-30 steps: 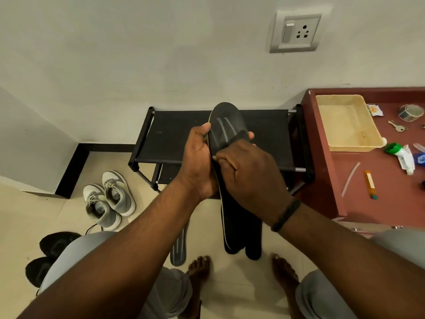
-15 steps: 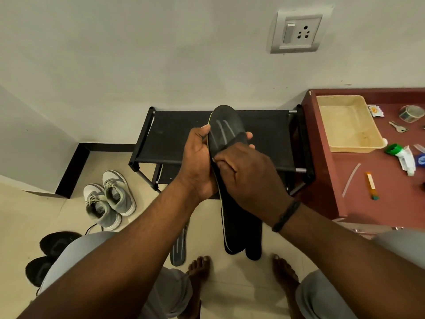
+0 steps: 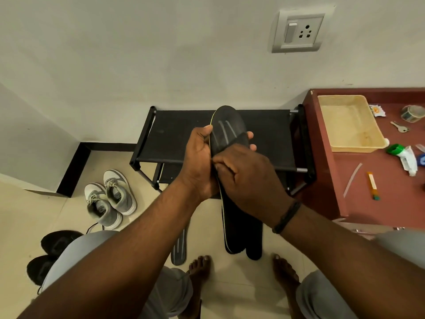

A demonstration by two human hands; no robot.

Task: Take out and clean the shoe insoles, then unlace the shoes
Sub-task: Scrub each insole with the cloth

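Pale tiled floor (image 3: 27,217), plain wall with a socket plate (image 3: 299,31). Black shoe rack (image 3: 181,134) against the wall; red tabletop (image 3: 391,203) to its right carrying a cream tray (image 3: 381,143), keys (image 3: 401,127) and a tube (image 3: 407,157). Left hand (image 3: 199,162) grips a black insole (image 3: 227,127) by its edge, held upright over the rack. Right hand (image 3: 248,178) curled against the insole's face, fingers closed; what it holds cannot be told. Second insole (image 3: 179,249) lies on the floor by a bare foot. Grey sneakers (image 3: 110,199) stand left of the rack, black shoes (image 3: 55,242) nearer.
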